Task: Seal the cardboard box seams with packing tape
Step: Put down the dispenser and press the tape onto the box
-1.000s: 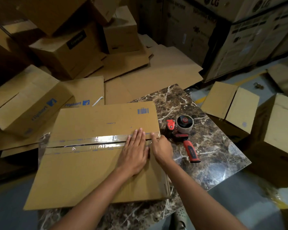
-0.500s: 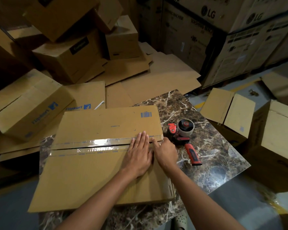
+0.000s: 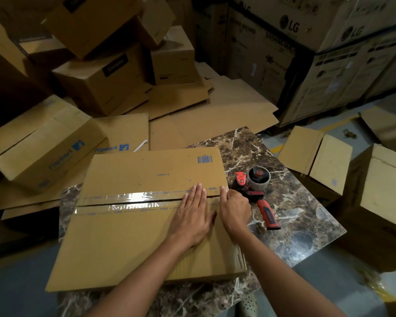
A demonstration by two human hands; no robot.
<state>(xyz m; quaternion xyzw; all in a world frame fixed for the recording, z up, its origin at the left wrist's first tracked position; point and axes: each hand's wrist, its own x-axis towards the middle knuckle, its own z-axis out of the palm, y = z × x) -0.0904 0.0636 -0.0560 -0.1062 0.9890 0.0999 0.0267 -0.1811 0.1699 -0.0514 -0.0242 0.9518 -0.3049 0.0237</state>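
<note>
A flat brown cardboard box [image 3: 128, 243] lies on a dark marble table [image 3: 295, 216]. A strip of clear packing tape [image 3: 133, 197] runs along its middle seam. My left hand [image 3: 192, 218] lies flat, palm down, on the seam near the box's right end. My right hand [image 3: 234, 210] is beside it at the box's right edge, fingers curled against the tape end there. A red and black tape dispenser [image 3: 256, 191] lies on the table just right of the box, touched by neither hand.
Flipkart boxes [image 3: 44, 145] and flattened cardboard [image 3: 204, 115] pile up behind and to the left. Large LG cartons [image 3: 329, 56] stand at the back right. More open boxes [image 3: 318, 156] sit on the floor to the right.
Both hands stay at the seam's right end, with the right hand edging slightly toward the box edge. The view has tilted a little, so everything sits lower in frame.
</note>
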